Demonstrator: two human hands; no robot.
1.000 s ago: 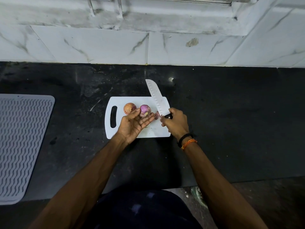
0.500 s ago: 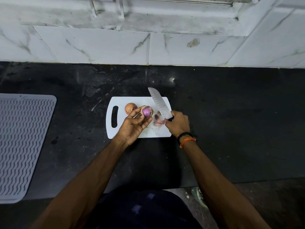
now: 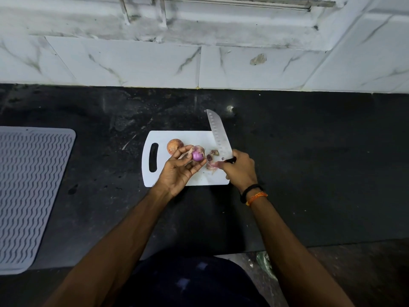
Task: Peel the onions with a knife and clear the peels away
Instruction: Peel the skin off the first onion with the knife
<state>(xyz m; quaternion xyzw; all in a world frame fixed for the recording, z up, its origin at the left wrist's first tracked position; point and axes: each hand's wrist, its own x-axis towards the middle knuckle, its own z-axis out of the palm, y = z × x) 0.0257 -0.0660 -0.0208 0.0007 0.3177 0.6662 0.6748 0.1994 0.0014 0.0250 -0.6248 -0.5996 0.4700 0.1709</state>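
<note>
Head view: left hand (image 3: 177, 173) holds onion (image 3: 197, 154) over board (image 3: 199, 180).

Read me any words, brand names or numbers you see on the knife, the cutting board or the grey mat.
None can be read.
Knife: only a row of dimples on the blade, no brand mark visible.
Cutting board: plain white, no print.
Grey mat: only a wavy ridge pattern.
Wall tiles: marble veining, no text.
</note>
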